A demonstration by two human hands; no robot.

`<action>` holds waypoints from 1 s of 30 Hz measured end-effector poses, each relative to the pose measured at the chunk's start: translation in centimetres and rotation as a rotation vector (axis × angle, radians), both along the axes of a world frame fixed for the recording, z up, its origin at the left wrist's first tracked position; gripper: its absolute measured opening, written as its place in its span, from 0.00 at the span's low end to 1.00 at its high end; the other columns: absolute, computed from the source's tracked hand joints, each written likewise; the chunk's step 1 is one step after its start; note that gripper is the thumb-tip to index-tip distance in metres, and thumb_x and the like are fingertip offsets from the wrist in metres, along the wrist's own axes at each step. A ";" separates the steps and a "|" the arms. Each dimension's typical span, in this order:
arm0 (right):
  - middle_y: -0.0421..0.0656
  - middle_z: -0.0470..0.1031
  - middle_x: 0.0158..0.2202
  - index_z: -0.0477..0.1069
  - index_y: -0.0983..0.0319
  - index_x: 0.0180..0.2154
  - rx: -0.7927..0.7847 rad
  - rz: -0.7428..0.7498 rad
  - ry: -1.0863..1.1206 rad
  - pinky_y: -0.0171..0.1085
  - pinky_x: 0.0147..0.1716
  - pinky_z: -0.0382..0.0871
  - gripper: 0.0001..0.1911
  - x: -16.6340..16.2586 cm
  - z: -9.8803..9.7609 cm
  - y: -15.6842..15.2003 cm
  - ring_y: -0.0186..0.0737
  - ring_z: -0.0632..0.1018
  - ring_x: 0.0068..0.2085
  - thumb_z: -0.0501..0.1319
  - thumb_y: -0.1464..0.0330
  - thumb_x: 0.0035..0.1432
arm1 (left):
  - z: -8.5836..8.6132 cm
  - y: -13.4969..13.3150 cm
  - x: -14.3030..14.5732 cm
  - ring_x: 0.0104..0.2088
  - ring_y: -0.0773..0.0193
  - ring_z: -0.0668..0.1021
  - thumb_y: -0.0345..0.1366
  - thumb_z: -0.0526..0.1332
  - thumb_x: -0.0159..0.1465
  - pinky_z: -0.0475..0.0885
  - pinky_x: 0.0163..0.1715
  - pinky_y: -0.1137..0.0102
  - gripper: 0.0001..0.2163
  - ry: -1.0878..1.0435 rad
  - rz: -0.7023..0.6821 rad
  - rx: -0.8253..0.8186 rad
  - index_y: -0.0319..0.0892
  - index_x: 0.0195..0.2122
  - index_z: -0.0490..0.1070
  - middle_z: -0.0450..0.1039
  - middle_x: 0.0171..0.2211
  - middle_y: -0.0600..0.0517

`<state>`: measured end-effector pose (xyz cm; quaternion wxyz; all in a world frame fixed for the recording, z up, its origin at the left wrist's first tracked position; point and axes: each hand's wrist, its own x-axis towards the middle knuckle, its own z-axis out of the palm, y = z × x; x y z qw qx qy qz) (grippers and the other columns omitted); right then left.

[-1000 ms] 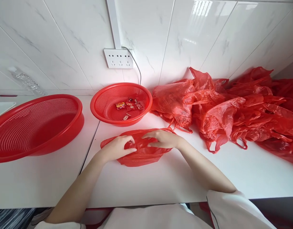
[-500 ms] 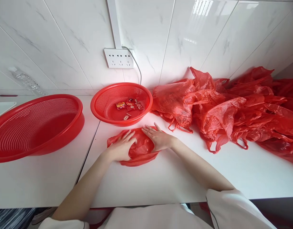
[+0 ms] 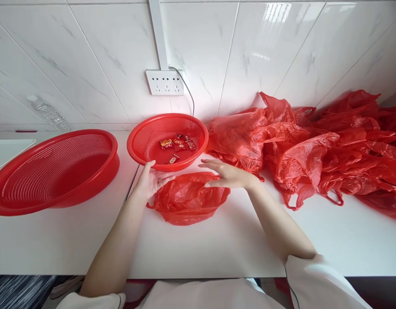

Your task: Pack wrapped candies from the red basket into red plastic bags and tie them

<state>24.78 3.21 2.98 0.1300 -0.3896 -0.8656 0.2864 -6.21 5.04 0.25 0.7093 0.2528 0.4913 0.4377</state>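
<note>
A crumpled red plastic bag lies on the white counter in front of me. My left hand rests open at the bag's left edge, fingers spread, fingertips close to the rim of the small red basket. My right hand hovers open over the bag's right top edge, fingers stretched out to the left. Neither hand grips anything. The small basket holds several wrapped candies.
A large red perforated basket sits at the left. A heap of red plastic bags fills the right back of the counter against the tiled wall. A wall socket with a cable is above the small basket. A clear bottle lies at far left.
Both hands have lifted off the bag and spread apart, left hand to the left edge, right hand to the right. The pressed bag has puffed up and widened.
</note>
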 end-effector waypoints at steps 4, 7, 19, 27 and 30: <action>0.45 0.62 0.64 0.59 0.57 0.64 0.115 -0.064 0.094 0.47 0.63 0.58 0.30 0.4 3.4 -0.3 0.46 0.64 0.64 0.58 0.58 0.62 | -0.1 -0.1 0.9 0.43 0.54 0.81 0.35 0.56 0.59 0.79 0.41 0.68 0.14 -0.076 0.030 0.076 0.33 0.43 0.71 0.78 0.40 0.40; 0.44 0.62 0.64 0.59 0.56 0.63 0.193 -0.095 0.156 0.47 0.62 0.60 0.28 -0.1 4.9 -1.0 0.46 0.65 0.63 0.57 0.59 0.63 | -0.8 -1.1 1.7 0.38 0.59 0.81 0.32 0.56 0.56 0.79 0.42 0.65 0.10 -0.055 0.107 0.129 0.36 0.39 0.70 0.78 0.38 0.45; 0.52 0.63 0.61 0.64 0.64 0.58 0.323 -0.206 0.074 0.43 0.62 0.59 0.20 -2.7 0.4 1.7 0.43 0.65 0.62 0.50 0.68 0.67 | -2.0 -4.3 4.3 0.49 0.47 0.76 0.34 0.57 0.55 0.78 0.43 0.48 0.10 -0.042 0.133 0.291 0.37 0.38 0.71 0.75 0.45 0.44; 0.60 0.56 0.65 0.60 0.72 0.61 0.432 -0.351 -0.247 0.52 0.65 0.46 0.32 -4.2 -3.4 3.4 0.56 0.57 0.66 0.60 0.62 0.61 | -3.2 -4.8 4.8 0.47 0.48 0.78 0.35 0.56 0.58 0.79 0.40 0.51 0.15 -0.001 0.045 0.334 0.38 0.45 0.72 0.77 0.41 0.45; 0.56 0.61 0.63 0.60 0.69 0.62 0.445 -0.355 -0.236 0.51 0.64 0.48 0.30 -4.5 -4.0 3.6 0.55 0.56 0.66 0.58 0.63 0.62 | -3.3 -4.9 4.8 0.48 0.49 0.78 0.36 0.56 0.59 0.78 0.41 0.53 0.16 0.016 0.028 0.349 0.38 0.46 0.72 0.78 0.41 0.46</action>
